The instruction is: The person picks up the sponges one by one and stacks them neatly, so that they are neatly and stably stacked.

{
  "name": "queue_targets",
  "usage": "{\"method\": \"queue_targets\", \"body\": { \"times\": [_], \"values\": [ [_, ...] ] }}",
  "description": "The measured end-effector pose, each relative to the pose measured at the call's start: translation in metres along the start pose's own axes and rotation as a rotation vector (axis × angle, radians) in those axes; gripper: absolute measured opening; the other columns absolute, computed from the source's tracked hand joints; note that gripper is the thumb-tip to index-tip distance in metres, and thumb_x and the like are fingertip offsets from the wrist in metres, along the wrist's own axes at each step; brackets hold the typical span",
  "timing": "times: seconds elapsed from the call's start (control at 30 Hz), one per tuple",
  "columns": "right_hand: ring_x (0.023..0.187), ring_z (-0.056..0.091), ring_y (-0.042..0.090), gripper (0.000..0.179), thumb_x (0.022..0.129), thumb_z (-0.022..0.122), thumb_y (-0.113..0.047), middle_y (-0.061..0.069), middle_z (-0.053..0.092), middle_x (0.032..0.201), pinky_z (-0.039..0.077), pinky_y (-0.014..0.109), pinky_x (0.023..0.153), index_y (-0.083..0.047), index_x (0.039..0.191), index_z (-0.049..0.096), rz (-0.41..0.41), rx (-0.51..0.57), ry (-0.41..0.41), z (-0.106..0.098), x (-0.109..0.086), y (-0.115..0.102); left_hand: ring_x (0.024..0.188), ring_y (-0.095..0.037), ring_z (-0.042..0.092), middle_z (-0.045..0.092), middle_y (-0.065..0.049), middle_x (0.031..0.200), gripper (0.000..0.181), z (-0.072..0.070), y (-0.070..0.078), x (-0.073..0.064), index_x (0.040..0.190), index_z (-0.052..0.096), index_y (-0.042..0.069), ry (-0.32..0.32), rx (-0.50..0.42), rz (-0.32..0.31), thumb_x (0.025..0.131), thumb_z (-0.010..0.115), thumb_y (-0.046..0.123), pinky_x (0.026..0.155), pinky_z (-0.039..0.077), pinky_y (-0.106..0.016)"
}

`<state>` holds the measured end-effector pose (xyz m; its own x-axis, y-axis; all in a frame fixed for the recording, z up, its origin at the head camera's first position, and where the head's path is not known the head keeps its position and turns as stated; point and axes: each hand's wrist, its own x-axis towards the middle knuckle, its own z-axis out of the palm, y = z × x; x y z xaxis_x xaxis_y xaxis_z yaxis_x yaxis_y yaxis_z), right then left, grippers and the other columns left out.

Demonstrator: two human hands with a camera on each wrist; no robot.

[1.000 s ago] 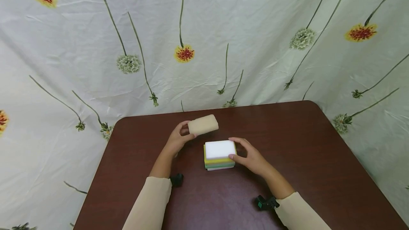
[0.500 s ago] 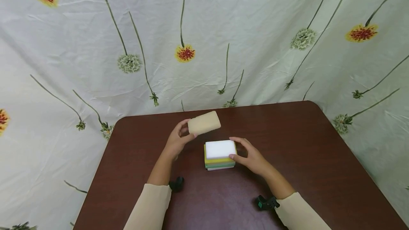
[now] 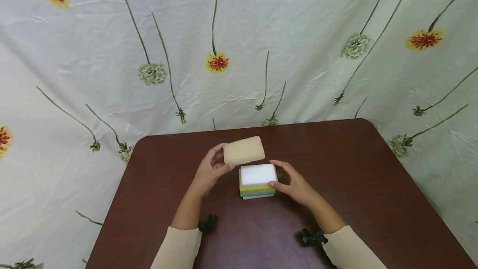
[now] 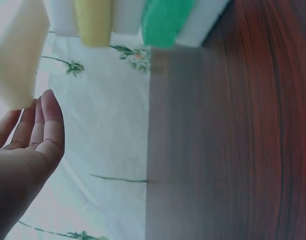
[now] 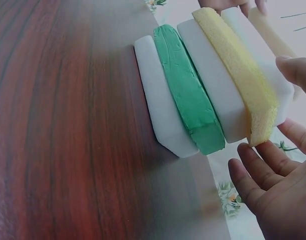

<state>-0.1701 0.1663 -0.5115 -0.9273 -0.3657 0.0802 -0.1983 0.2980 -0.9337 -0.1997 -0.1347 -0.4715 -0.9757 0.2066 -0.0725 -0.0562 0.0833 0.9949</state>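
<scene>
A cream-coloured sponge (image 3: 244, 150) is pinched at its left end between the thumb and fingers of my left hand (image 3: 210, 173). It hangs tilted, above and behind a stack of sponge-like blocks. On top of that stack lies a white sponge (image 3: 257, 174). My right hand (image 3: 296, 186) grips the stack's right end near the top, thumb at the front edge and index finger at the back corner. From the right wrist, the layers below show as a yellow sponge (image 5: 238, 70), a white block (image 5: 210, 82), a green block (image 5: 188, 90) and a white bottom block (image 5: 160, 95).
The stack stands on a dark reddish-brown table (image 3: 336, 161) with rounded far corners. Behind the table hangs a pale cloth (image 3: 298, 32) printed with flowers. Dark wrist cameras sit at both wrists, below beige sleeves (image 3: 179, 246).
My left hand has lifted the cream sponge slightly, then brought it right and lower, closer to the stack. The right hand and the stack have stayed in place.
</scene>
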Motion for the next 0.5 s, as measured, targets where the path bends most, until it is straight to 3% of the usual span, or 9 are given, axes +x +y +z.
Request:
{"method": "queue_targets", "body": {
  "times": [0.33, 0.5],
  "values": [
    [0.130, 0.054, 0.043, 0.068, 0.090, 0.078, -0.020, 0.013, 0.043, 0.152, 0.048, 0.057, 0.103, -0.022, 0.150, 0.045, -0.001, 0.030, 0.001, 0.001, 0.000, 0.003, 0.103, -0.026, 0.062, 0.047, -0.014, 0.146, 0.075, 0.008, 0.005, -0.013, 0.153, 0.041, 0.022, -0.031, -0.012, 0.037, 0.088, 0.076, 0.008, 0.085, 0.054, -0.027],
    [0.129, 0.055, 0.043, 0.069, 0.089, 0.079, -0.019, 0.013, 0.045, 0.150, 0.050, 0.055, 0.101, -0.020, 0.149, 0.045, 0.013, 0.027, 0.009, 0.001, -0.001, 0.001, 0.103, -0.025, 0.061, 0.044, -0.008, 0.148, 0.074, 0.014, 0.006, -0.017, 0.152, 0.042, 0.023, -0.051, 0.021, 0.049, 0.088, 0.077, 0.011, 0.084, 0.054, -0.027]
  ]
}}
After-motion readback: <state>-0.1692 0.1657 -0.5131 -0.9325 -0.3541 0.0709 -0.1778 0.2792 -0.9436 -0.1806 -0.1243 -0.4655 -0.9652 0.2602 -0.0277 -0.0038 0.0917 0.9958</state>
